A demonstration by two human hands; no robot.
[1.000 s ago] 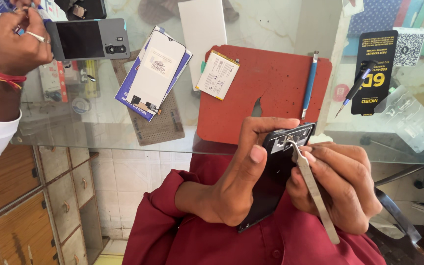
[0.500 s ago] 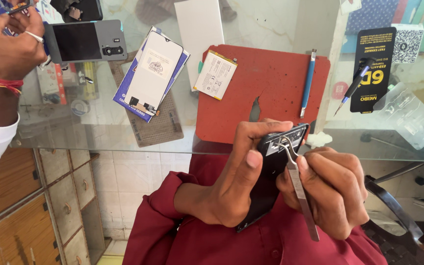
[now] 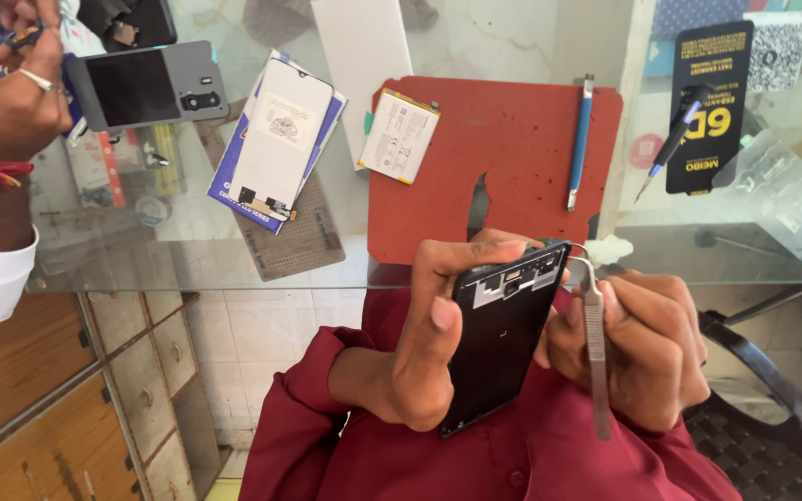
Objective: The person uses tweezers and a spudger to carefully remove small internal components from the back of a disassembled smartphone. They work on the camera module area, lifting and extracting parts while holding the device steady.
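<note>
While both hands work just below the near edge, here's how it sits:

Counter edge: the glass counter [image 3: 187, 250] ends right above the hands, so the work sits off the glass, over the lap of a dark red shirt [image 3: 531, 464].
Open room: bare glass shows between the red rubber work mat [image 3: 512, 167] and the woven mesh pad [image 3: 303, 241]; not much else is free near the edge.
Left of the mat: a white rectangular phone battery with a label [image 3: 399, 136] overlaps the mat's left side; a white phone screen panel [image 3: 278, 139] lies tilted on a blue and white flat box [image 3: 229, 181].
Right side: a blue-handled metal pry tool [image 3: 579, 139] lies upright on the mat; a black hanging card package with yellow print [image 3: 712, 102] leans further right, with a small screwdriver [image 3: 670, 148] across it.
Far left: another person's hand [image 3: 2, 102] with a ring and a red thread band, beside a grey phone back with camera holes [image 3: 146, 85].
Left hand [image 3: 420, 353]: wrapped around the black opened phone frame [image 3: 503, 334], thumb across its face.
Right hand [image 3: 642, 353]: pinching silver metal tweezers [image 3: 594, 343], tips at the frame's top corner.
Phone frame: between both hands, tilted, touching each.
</note>
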